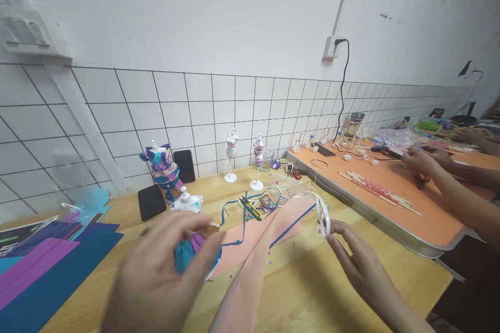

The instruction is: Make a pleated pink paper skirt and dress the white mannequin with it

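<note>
My right hand (359, 265) pinches a looped white ribbon-like strip (323, 213) between thumb and fingertips, held above the table. My left hand (164, 270), slightly blurred, has curved fingers with the thumb apart, and I see nothing held in it. Just behind it is a small dress form (186, 200) with a white top; teal and purple fabric (184, 257) shows between my thumb and fingers. A long sheer peach fabric strip (250, 270) runs between my hands. Beyond it lie yellow-and-black snips (251, 208) among tangled ribbons and scraps (269, 203).
Two bare-skirted white dress forms (230, 153) stand by the wall, near a dressed one (164, 169) and two dark phones (151, 202). Coloured sheets (66, 265) lie left. On the right, an orange-topped table (375, 177) holds sticks (377, 191); other people's hands (425, 161) work there.
</note>
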`<state>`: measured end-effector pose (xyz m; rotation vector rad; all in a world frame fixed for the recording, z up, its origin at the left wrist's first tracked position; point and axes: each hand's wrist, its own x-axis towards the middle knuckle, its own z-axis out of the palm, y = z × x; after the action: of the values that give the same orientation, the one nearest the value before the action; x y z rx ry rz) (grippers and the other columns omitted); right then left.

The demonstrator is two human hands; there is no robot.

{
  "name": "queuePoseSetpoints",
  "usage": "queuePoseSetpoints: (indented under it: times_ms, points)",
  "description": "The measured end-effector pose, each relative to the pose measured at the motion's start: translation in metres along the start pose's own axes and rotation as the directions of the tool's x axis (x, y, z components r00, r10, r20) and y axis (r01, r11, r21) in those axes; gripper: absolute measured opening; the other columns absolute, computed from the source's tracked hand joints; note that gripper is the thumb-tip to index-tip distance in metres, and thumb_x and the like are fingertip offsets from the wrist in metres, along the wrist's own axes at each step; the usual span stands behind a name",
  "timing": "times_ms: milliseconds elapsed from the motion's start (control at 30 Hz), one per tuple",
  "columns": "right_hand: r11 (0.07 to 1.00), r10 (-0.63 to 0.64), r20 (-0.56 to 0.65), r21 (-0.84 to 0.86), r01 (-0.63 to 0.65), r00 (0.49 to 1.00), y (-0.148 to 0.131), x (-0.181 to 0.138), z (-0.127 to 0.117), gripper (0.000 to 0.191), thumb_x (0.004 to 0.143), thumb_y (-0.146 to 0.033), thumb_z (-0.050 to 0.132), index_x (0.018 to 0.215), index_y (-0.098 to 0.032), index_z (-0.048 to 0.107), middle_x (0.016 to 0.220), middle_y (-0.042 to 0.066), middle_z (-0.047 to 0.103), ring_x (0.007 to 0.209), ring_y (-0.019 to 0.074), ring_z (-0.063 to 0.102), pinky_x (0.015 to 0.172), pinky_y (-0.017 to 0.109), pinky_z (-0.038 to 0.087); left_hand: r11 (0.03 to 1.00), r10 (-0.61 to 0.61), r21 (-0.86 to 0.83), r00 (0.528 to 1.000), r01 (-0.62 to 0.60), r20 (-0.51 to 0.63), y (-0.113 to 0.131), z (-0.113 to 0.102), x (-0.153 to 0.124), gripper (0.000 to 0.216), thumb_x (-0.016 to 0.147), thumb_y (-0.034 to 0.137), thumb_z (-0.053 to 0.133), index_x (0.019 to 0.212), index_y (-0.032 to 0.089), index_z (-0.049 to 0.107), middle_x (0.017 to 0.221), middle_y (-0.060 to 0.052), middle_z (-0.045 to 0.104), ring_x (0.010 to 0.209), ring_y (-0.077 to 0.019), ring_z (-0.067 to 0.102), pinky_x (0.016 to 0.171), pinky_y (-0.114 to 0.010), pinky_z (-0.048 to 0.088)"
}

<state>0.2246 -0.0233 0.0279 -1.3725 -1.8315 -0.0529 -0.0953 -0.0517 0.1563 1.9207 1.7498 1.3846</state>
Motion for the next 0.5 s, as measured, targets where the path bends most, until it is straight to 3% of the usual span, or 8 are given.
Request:
queuePoseSetpoints:
  times_ms: [67, 133, 200, 333, 400, 500]
  points:
    - [0.994, -0.098, -0.019, 0.053, 0.099, 0.995, -0.022, -0.001, 0.005, 0.012, 0.093, -0.024, 0.040, 0.100, -0.023, 0.051, 0.103, 0.009, 0.061, 0.100, 0.0201, 0.058, 0.083, 0.030, 0.047, 0.994, 0.052, -0.108, 0.966, -0.025, 0.253, 0.008, 0.020, -0.004, 0.019, 0.081, 0.038, 0.053, 0.073, 0.025, 0.065, 0.077, 0.001, 0.065, 0.074, -0.0176, 0.058, 0.067, -0.030, 0.043]
    - [0.977, -0.186, -0.034, 0.105, 0.188, 0.982, -0.041, -0.001, 0.011, 0.013, 0.092, -0.019, 0.042, 0.101, -0.022, 0.051, 0.101, 0.009, 0.060, 0.101, 0.0202, 0.057, 0.084, 0.031, 0.046, 0.984, 0.062, -0.175, 0.881, 0.024, 0.470, 0.013, 0.038, -0.004, 0.019, 0.082, 0.033, 0.052, 0.075, 0.023, 0.067, 0.073, 0.001, 0.065, 0.071, -0.0158, 0.056, 0.065, -0.028, 0.041]
    - [0.954, -0.261, -0.051, 0.142, 0.265, 0.964, -0.056, -0.001, 0.017, 0.014, 0.090, -0.016, 0.045, 0.102, -0.021, 0.051, 0.099, 0.009, 0.059, 0.099, 0.0208, 0.056, 0.084, 0.032, 0.045, 0.968, 0.046, -0.221, 0.790, 0.115, 0.612, 0.014, 0.052, -0.004, 0.025, 0.085, 0.036, 0.047, 0.082, 0.022, 0.068, 0.076, 0.001, 0.066, 0.072, -0.0151, 0.055, 0.062, -0.026, 0.039]
    - [0.925, -0.335, -0.050, 0.174, 0.339, 0.941, -0.074, 0.004, 0.024, 0.018, 0.089, -0.010, 0.046, 0.103, -0.020, 0.050, 0.094, 0.010, 0.059, 0.091, 0.0205, 0.057, 0.078, 0.034, 0.047, 0.941, 0.051, -0.261, 0.667, 0.218, 0.743, 0.009, 0.066, -0.006, 0.032, 0.086, 0.044, 0.044, 0.084, 0.021, 0.066, 0.079, 0.002, 0.065, 0.074, -0.0141, 0.055, 0.061, -0.025, 0.036]
    - [0.924, -0.336, -0.042, 0.179, 0.338, 0.941, -0.077, 0.006, 0.026, 0.016, 0.089, -0.010, 0.046, 0.100, -0.021, 0.050, 0.090, 0.008, 0.059, 0.087, 0.0205, 0.057, 0.077, 0.035, 0.047, 0.938, 0.054, -0.259, 0.643, 0.229, 0.764, 0.004, 0.071, -0.007, 0.029, 0.087, 0.042, 0.044, 0.083, 0.022, 0.065, 0.080, 0.002, 0.064, 0.075, -0.0138, 0.055, 0.062, -0.024, 0.035]
    - [0.933, -0.305, -0.029, 0.190, 0.305, 0.952, -0.077, 0.006, 0.029, 0.013, 0.090, -0.012, 0.045, 0.096, -0.022, 0.050, 0.086, 0.007, 0.059, 0.084, 0.0212, 0.057, 0.075, 0.037, 0.047, 0.949, 0.052, -0.239, 0.643, 0.207, 0.764, -0.001, 0.075, -0.009, 0.028, 0.088, 0.037, 0.040, 0.078, 0.021, 0.060, 0.076, 0.002, 0.061, 0.073, -0.0135, 0.053, 0.063, -0.025, 0.035]
